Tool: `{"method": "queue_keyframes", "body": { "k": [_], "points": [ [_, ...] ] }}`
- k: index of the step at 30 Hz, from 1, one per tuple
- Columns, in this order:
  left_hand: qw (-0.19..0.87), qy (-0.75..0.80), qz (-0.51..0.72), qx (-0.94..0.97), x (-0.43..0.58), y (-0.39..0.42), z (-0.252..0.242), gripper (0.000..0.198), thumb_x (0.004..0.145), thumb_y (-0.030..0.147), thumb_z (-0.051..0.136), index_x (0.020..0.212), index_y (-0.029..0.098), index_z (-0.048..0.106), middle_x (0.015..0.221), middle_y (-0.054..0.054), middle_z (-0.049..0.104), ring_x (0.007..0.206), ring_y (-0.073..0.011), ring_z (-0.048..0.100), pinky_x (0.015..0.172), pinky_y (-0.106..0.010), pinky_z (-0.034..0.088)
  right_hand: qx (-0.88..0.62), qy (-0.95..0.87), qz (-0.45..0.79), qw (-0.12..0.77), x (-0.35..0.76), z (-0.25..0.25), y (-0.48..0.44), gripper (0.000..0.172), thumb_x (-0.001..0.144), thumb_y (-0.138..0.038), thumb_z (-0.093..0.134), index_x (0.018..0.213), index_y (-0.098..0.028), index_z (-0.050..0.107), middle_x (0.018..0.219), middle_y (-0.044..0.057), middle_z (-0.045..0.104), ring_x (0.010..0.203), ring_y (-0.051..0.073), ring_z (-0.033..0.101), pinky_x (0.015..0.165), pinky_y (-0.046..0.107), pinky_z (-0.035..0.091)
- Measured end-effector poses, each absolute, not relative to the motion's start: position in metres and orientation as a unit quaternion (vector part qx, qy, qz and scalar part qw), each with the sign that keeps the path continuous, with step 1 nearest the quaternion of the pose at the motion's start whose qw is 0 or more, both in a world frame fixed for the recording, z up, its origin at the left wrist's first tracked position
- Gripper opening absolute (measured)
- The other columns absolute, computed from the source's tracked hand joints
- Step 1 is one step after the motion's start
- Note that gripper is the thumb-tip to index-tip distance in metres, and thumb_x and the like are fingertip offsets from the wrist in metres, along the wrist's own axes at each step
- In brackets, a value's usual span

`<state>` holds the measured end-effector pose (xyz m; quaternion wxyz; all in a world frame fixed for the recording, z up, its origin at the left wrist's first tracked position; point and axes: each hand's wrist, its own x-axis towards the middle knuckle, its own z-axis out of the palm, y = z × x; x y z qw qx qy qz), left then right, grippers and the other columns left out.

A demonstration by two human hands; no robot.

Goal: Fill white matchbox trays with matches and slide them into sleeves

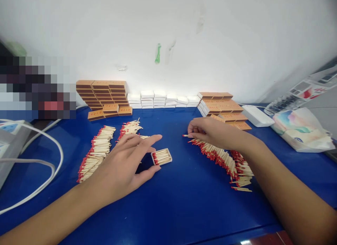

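A small white matchbox tray (pixel 171 161) holds a layer of red-tipped matches (pixel 162 155) and lies on the blue table. Around its left end is my left hand (pixel 126 160), thumb and fingers spread apart, with nothing gripped between them. My right hand (pixel 201 129) pinches a match (pixel 185 135) whose red tip points left, above the far end of a long pile of matches (pixel 217 153). More matches (pixel 242 174) lie under my right forearm, partly hidden. Left of my left hand are two further match piles (pixel 98 150) (pixel 131 127), the second partly covered by it.
Along the wall stand stacked orange matchboxes (pixel 104 94), white trays (pixel 154 99) and more orange boxes (pixel 221 106). At right are a white device (pixel 257 116) and a tissue pack (pixel 300 129). White cables (pixel 59 150) curve across the left side of the blue table (pixel 163 210).
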<state>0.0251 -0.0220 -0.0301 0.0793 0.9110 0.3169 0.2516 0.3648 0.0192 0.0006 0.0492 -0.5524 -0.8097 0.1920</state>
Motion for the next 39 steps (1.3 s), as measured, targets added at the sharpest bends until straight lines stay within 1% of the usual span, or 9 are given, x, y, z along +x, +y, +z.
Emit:
{"method": "queue_keyframes", "body": {
  "k": [3, 6, 12, 17, 23, 29, 36, 39],
  "points": [
    [0.079, 0.32, 0.251, 0.91, 0.025, -0.022, -0.03, 0.068, 0.105, 0.035, 0.071, 0.164, 0.029, 0.039, 0.124, -0.002, 0.078, 0.129, -0.0265, 0.064, 0.124, -0.05, 0.045, -0.543, -0.818, 0.181, 0.062, 0.359, -0.001, 0.017, 0.031, 0.107, -0.049, 0.054, 0.092, -0.023, 0.065, 0.09, 0.006, 0.073, 0.078, 0.021, 0.062, 0.069, 0.035, 0.041],
    [0.072, 0.319, 0.256, 0.91, 0.025, -0.022, -0.029, 0.067, 0.105, 0.036, 0.071, 0.163, 0.028, 0.039, 0.123, -0.003, 0.079, 0.127, -0.0267, 0.066, 0.123, -0.05, 0.045, -0.535, -0.823, 0.176, 0.072, 0.354, 0.001, 0.014, 0.03, 0.108, -0.047, 0.052, 0.094, -0.023, 0.064, 0.094, 0.007, 0.073, 0.082, 0.022, 0.063, 0.071, 0.035, 0.041],
    [0.066, 0.319, 0.257, 0.91, 0.027, -0.02, -0.03, 0.067, 0.105, 0.036, 0.071, 0.163, 0.028, 0.039, 0.122, -0.004, 0.079, 0.129, -0.027, 0.066, 0.122, -0.05, 0.046, -0.531, -0.826, 0.174, 0.07, 0.352, 0.003, 0.011, 0.029, 0.108, -0.045, 0.052, 0.093, -0.023, 0.063, 0.094, 0.007, 0.073, 0.081, 0.022, 0.064, 0.071, 0.035, 0.042],
    [0.066, 0.318, 0.255, 0.911, 0.026, -0.021, -0.03, 0.066, 0.106, 0.037, 0.07, 0.163, 0.028, 0.039, 0.123, -0.005, 0.079, 0.128, -0.0277, 0.067, 0.123, -0.052, 0.046, -0.533, -0.825, 0.177, 0.059, 0.354, 0.0, 0.013, 0.03, 0.108, -0.046, 0.051, 0.091, -0.023, 0.062, 0.093, 0.007, 0.073, 0.083, 0.023, 0.064, 0.071, 0.035, 0.042],
    [0.066, 0.316, 0.26, 0.91, 0.026, -0.022, -0.028, 0.066, 0.106, 0.036, 0.071, 0.163, 0.029, 0.039, 0.123, -0.004, 0.08, 0.128, -0.0273, 0.068, 0.123, -0.052, 0.046, -0.55, -0.815, 0.171, 0.057, 0.356, 0.0, 0.013, 0.03, 0.107, -0.046, 0.052, 0.09, -0.024, 0.063, 0.09, 0.007, 0.073, 0.079, 0.022, 0.063, 0.069, 0.035, 0.041],
    [0.068, 0.314, 0.257, 0.912, 0.026, -0.022, -0.029, 0.066, 0.106, 0.036, 0.07, 0.163, 0.029, 0.039, 0.123, -0.004, 0.079, 0.127, -0.0272, 0.067, 0.122, -0.051, 0.046, -0.548, -0.816, 0.175, 0.056, 0.358, 0.0, 0.016, 0.025, 0.106, -0.046, 0.056, 0.097, -0.024, 0.064, 0.087, 0.004, 0.071, 0.077, 0.021, 0.062, 0.068, 0.034, 0.04],
    [0.069, 0.317, 0.256, 0.91, 0.026, -0.022, -0.029, 0.067, 0.105, 0.036, 0.071, 0.163, 0.029, 0.039, 0.122, -0.004, 0.079, 0.127, -0.0274, 0.067, 0.122, -0.052, 0.045, -0.535, -0.824, 0.177, 0.06, 0.359, -0.003, 0.017, 0.027, 0.108, -0.044, 0.053, 0.093, -0.023, 0.063, 0.097, 0.008, 0.073, 0.085, 0.023, 0.063, 0.073, 0.035, 0.043],
    [0.067, 0.32, 0.257, 0.91, 0.026, -0.022, -0.029, 0.067, 0.105, 0.036, 0.072, 0.163, 0.029, 0.039, 0.122, -0.004, 0.079, 0.127, -0.0276, 0.066, 0.121, -0.051, 0.045, -0.522, -0.831, 0.174, 0.079, 0.351, 0.001, 0.011, 0.028, 0.11, -0.043, 0.051, 0.094, -0.023, 0.063, 0.098, 0.008, 0.073, 0.086, 0.023, 0.064, 0.074, 0.036, 0.044]
  ]
}}
